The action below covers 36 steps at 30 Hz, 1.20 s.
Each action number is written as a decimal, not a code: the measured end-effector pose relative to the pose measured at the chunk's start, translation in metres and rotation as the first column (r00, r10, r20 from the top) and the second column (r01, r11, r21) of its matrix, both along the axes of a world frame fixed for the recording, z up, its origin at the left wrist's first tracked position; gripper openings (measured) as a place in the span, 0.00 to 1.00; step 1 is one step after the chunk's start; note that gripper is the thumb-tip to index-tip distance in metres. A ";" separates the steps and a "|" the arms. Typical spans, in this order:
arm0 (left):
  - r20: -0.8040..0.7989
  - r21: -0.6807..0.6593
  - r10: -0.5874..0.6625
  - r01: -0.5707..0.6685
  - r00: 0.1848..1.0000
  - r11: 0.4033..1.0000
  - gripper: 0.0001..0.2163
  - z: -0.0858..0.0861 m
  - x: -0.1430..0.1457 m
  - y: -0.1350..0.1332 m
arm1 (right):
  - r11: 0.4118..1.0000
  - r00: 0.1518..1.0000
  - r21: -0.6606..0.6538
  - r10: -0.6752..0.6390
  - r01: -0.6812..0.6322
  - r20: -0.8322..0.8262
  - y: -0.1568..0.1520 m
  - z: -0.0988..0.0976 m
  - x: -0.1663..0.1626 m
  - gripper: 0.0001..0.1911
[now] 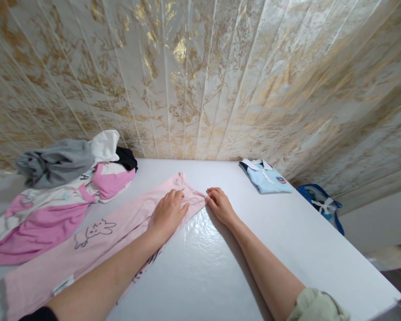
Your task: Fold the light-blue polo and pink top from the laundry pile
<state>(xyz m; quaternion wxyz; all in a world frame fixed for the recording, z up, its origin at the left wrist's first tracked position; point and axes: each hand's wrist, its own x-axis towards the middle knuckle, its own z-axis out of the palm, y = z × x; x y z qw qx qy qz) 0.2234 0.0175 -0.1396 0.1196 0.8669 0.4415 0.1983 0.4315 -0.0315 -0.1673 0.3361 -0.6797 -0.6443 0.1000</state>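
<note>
A pink garment [130,218] with rabbit line drawings stretches diagonally across the white table, with a small white tag near its lower left end. Whether it is a top or trousers I cannot tell. My left hand [169,211] rests palm down on its upper part, fingers out and thumb apart. At the garment's right corner, my right hand [220,206] has its thumb and fingertips pinched on the fabric. Between the two hands the cloth is drawn to a point, and a second corner sticks up at the far side. My left forearm hides part of the near edge.
On the left lies a loose heap of clothes: a grey piece [58,160], a white one [105,145], a black one [127,158] and a pink-and-white one [56,223]. A folded light blue shirt [265,177] sits far right. A blue-rimmed bag [321,203] stands beyond the table's right edge.
</note>
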 end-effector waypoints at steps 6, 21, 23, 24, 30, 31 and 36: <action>0.008 -0.027 -0.015 0.015 1.000 1.000 0.03 -0.001 -0.001 0.007 | 0.997 0.995 -0.019 -0.074 0.075 0.064 0.004 0.000 -0.003 0.08; 0.025 -0.205 0.082 -0.076 0.996 0.976 0.09 -0.002 0.000 0.009 | 0.995 0.989 -0.007 -0.098 0.099 0.112 0.001 0.001 -0.006 0.08; 0.048 -0.203 0.065 -0.054 0.997 0.978 0.12 -0.005 -0.001 0.009 | 0.995 0.990 -0.002 -0.094 0.095 0.102 0.001 0.001 -0.006 0.08; 0.066 -0.200 0.050 -0.036 0.997 0.979 0.13 -0.007 -0.001 0.010 | 0.996 0.991 0.000 -0.093 0.094 0.095 0.001 0.001 -0.006 0.08; 0.246 -0.191 -0.043 0.092 0.968 0.977 0.16 -0.020 0.000 0.014 | 0.998 0.998 0.042 -0.057 0.056 0.025 -0.002 -0.001 -0.004 0.11; 0.278 -0.198 -0.045 0.103 0.960 0.975 0.18 -0.021 0.001 0.015 | 0.997 0.999 0.060 -0.046 0.046 0.000 -0.002 0.001 -0.003 0.13; 0.371 -0.223 -0.038 0.129 0.928 0.966 0.18 -0.024 0.001 0.017 | 0.997 0.979 0.006 0.071 -0.071 -0.189 0.009 0.019 -0.004 0.18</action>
